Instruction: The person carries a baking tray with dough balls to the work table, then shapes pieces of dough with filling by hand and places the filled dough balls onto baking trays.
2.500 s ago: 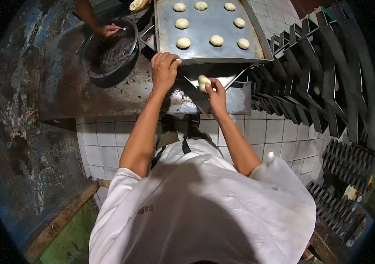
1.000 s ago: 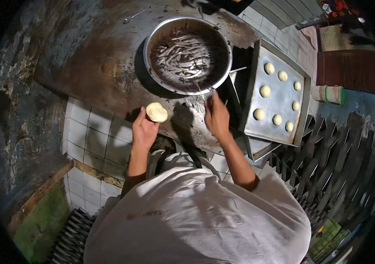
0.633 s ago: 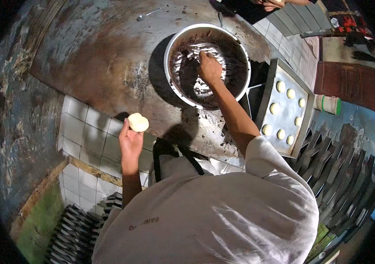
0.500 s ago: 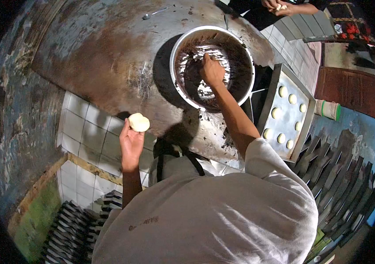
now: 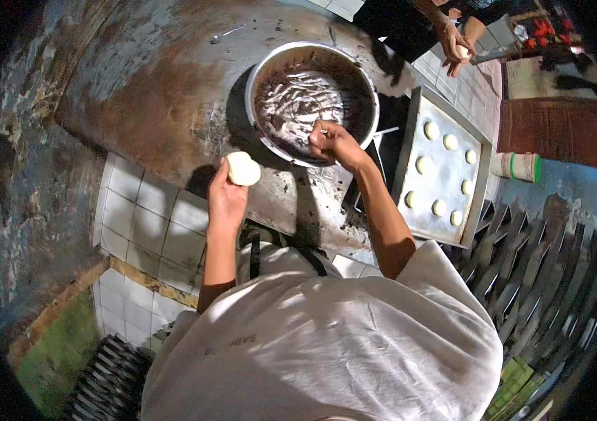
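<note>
A flattened pale dough piece (image 5: 243,169) rests on the fingers of my left hand (image 5: 228,200), held over the table's front edge. My right hand (image 5: 337,146) is at the near rim of a round metal bowl (image 5: 373,116), its fingers curled together; whatever they hold is too small to make out. Dark, sticky-looking smears coat the bowl's inside. To the right of the bowl, a metal tray (image 5: 445,172) carries several pale dough balls (image 5: 423,165).
A small spoon (image 5: 228,32) lies on the stained table (image 5: 151,84) beyond the bowl. At the top right, a co-worker's hands (image 5: 456,45) hold a pale piece. A white-and-green container (image 5: 516,167) and stacked dark metal pans (image 5: 537,274) are on the right.
My right hand dipped into the bowl and has drawn back to its near rim. My left hand, earlier on the tray's edge, now holds the dough piece that my right hand had.
</note>
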Action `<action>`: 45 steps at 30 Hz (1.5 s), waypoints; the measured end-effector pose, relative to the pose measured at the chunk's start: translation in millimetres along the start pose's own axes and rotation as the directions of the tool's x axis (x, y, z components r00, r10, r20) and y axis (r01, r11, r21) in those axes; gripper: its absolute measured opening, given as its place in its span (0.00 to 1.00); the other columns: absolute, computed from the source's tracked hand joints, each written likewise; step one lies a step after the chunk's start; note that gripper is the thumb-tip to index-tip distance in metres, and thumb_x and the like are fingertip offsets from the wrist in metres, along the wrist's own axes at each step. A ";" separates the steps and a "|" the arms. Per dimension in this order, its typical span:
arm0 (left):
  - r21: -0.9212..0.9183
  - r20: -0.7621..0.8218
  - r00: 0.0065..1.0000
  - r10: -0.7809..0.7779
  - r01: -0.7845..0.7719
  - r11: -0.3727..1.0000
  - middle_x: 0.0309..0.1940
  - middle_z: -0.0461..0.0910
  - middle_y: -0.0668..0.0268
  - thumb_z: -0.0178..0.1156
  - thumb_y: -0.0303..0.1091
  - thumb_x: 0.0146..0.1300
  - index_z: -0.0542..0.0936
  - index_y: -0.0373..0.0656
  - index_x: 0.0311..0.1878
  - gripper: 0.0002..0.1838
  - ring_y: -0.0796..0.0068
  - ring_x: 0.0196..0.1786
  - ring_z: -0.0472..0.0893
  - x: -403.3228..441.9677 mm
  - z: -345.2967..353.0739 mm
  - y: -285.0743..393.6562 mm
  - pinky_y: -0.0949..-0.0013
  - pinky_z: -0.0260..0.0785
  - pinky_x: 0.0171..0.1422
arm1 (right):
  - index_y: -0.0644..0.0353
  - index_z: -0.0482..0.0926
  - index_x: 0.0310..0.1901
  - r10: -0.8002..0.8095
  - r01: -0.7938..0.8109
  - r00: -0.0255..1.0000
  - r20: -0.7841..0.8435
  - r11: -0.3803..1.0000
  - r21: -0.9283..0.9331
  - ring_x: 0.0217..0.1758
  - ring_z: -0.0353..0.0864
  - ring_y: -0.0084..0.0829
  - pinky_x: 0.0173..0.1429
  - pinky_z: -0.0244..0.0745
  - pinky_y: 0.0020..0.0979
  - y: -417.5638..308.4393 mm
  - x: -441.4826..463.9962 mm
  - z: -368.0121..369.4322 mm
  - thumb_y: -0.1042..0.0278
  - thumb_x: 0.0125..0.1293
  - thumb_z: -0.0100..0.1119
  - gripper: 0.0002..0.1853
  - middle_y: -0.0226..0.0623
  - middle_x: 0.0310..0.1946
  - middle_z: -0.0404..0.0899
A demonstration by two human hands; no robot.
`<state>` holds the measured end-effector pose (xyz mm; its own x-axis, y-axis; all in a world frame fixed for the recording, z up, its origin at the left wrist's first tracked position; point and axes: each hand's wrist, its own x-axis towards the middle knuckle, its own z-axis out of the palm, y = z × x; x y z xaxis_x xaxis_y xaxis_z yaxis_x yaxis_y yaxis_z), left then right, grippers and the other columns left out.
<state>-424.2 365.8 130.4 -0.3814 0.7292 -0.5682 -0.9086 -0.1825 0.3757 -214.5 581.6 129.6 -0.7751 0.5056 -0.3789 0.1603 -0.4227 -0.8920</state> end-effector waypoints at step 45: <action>0.886 0.389 0.869 -0.306 -0.262 0.382 0.61 0.76 0.62 0.64 0.10 0.51 0.77 0.38 0.69 0.37 0.69 0.64 0.78 -234.3 62.1 -183.5 0.66 0.76 0.62 | 0.58 0.72 0.69 -0.660 0.267 0.693 -0.288 0.607 -0.749 0.57 0.83 0.51 0.58 0.80 0.40 63.5 -368.2 79.0 0.77 0.57 0.70 0.36 0.50 0.61 0.78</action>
<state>-157.5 269.4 240.1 0.0128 0.9459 -0.3241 -0.0964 0.3238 0.9412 32.8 309.1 232.0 -0.4675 0.8463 0.2554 0.3479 0.4417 -0.8269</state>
